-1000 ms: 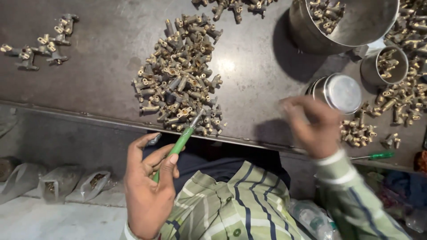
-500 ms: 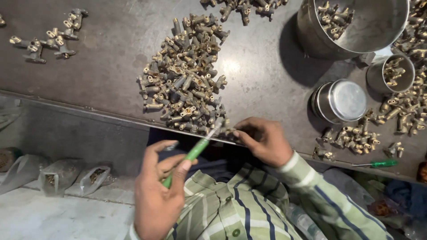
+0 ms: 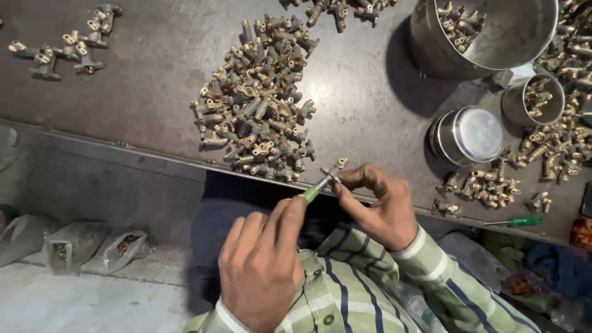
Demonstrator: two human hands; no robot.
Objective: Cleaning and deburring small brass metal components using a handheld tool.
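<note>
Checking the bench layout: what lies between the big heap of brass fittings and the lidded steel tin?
In the head view, only bare dark table lies between the heap of brass fittings and the lidded steel tin; nothing else rests on that stretch.

You have one view only, from the camera on your head, looking steeply down and close over the near edge of the dark metal worktable (image 3: 154,92). Your striped sleeves fill the bottom; the table's far side runs out past the top edge.
</note>
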